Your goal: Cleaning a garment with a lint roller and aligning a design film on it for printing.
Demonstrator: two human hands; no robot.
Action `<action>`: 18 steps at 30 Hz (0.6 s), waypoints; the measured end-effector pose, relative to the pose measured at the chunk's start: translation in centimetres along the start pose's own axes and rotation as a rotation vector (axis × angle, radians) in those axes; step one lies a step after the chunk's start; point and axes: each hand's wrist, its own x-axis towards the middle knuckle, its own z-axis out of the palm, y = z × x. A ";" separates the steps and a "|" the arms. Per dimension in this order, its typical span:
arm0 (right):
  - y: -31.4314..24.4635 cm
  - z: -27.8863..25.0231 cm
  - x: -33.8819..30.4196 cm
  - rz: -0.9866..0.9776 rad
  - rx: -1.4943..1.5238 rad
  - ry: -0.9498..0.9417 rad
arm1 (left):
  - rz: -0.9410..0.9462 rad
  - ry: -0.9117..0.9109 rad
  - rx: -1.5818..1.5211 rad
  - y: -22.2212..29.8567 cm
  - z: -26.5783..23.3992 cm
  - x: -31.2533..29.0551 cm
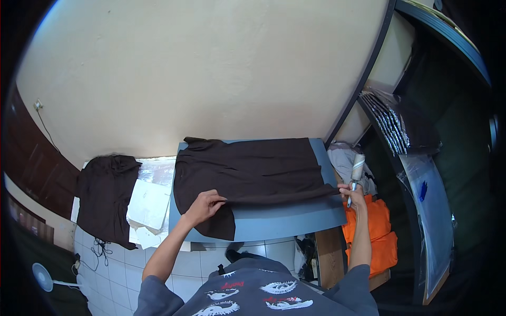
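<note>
A dark brown T-shirt [253, 168] lies flat on the blue-grey surface [284, 221], long axis left to right. The left hand [204, 205] pinches its near edge; the right hand [354, 194], at the opposite corner, grips that edge together with a lint roller [357, 171].

Dark brown garment spread on grey-blue table, both hands at its near edge.

Left hand [204, 204] pinches the dark brown garment [247, 168] at centre frame on the grey-blue table [284, 221]; right hand [352, 194] grips its right edge and a lint roller [357, 171]. Second dark garment [105, 195] lies at left.
</note>
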 end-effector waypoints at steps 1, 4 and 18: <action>0.4 -0.2 -0.1 0.061 -0.129 0.026 | 0.042 0.015 0.032 0.0 0.2 -0.6; 1.3 -1.1 -0.4 -0.080 0.015 -0.047 | 0.025 0.006 0.018 -0.1 0.6 -1.9; 9.0 -3.3 -3.5 0.059 -0.443 -0.117 | 0.129 -0.530 0.324 -2.6 5.6 -4.6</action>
